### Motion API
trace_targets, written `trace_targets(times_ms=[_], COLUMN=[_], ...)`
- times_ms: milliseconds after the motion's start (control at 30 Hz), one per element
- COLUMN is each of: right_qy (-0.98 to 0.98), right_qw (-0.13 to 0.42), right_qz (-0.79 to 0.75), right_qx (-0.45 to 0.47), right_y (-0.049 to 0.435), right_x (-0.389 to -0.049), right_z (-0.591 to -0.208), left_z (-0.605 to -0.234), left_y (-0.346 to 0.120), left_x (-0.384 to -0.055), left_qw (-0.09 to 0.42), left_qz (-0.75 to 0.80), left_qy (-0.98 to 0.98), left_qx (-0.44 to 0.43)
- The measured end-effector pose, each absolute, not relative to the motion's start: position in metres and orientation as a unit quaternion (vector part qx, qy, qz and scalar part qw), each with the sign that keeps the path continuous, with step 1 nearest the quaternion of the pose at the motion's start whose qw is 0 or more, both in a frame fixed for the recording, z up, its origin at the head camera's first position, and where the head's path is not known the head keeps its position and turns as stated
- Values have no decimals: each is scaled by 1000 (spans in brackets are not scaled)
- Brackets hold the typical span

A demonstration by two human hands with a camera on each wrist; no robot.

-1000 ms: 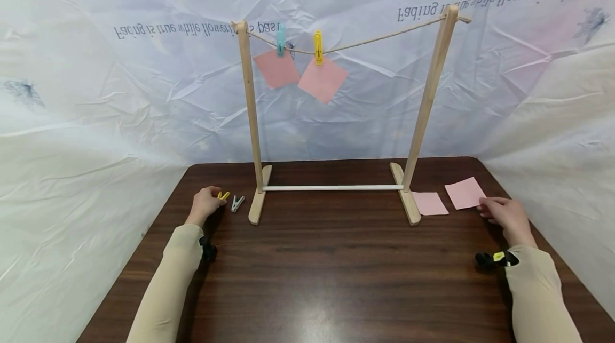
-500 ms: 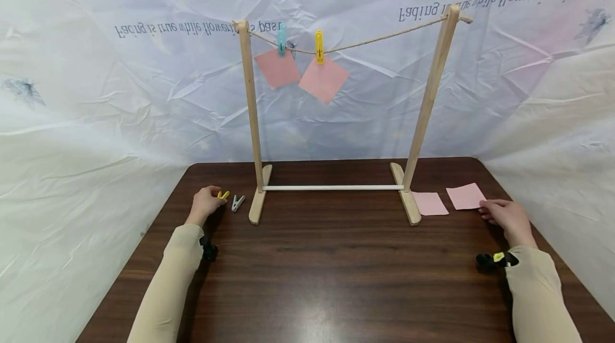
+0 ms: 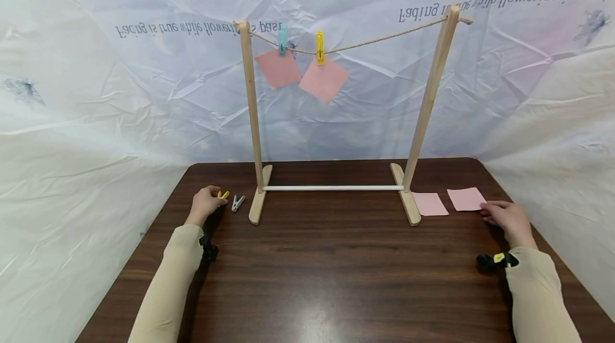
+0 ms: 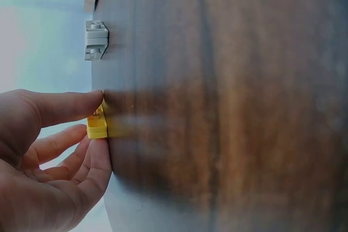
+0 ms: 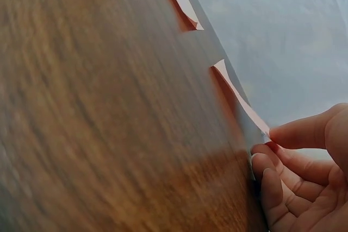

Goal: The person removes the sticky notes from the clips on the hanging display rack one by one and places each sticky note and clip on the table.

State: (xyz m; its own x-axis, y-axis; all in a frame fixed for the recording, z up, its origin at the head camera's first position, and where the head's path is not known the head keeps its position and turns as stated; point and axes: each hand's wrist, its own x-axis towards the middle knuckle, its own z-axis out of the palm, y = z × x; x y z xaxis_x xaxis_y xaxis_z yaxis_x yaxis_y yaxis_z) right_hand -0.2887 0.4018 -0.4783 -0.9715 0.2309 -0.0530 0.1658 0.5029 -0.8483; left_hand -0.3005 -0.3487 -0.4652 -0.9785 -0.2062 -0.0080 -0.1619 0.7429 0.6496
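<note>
At the left of the table, my left hand (image 3: 204,205) pinches a yellow clothespin (image 3: 223,195) between thumb and fingers; the left wrist view shows this clothespin (image 4: 98,126) at the tabletop. A pale grey clothespin (image 3: 237,203) lies just right of it. Over on the right, my right hand (image 3: 508,219) holds the near right corner of a pink square of paper (image 3: 466,199) between thumb and fingertips. That paper (image 5: 239,99) looks slightly curved in the right wrist view. Another pink paper (image 3: 430,204) lies to its left, beside the rack's foot.
A wooden rack (image 3: 427,103) stands at the back with a sagging rope (image 3: 379,41). From it hang two pink papers (image 3: 324,82), clipped by a blue clothespin (image 3: 282,40) and a yellow one. A white rod (image 3: 331,188) joins the feet. Printed sheeting surrounds the table.
The pink paper in my right hand has tilted down flatter toward the table, its far edge dropping. My left hand has stayed on the yellow clothespin.
</note>
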Motion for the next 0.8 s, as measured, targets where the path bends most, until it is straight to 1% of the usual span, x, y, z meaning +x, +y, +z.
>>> trace_targets(times_ms=[433,800], right_qy=[-874,-877], right_qw=[37,33], right_qz=[462,450], right_qx=[-145,-163], right_y=[403,404], right_x=[-289,-287], right_z=[-479,-478], left_z=[-468,-467], left_y=[-351,-352], left_x=[-299,-298], left_qw=[34,24], left_qz=[-374,-394], left_qy=[-921,-912], left_qx=[108,108])
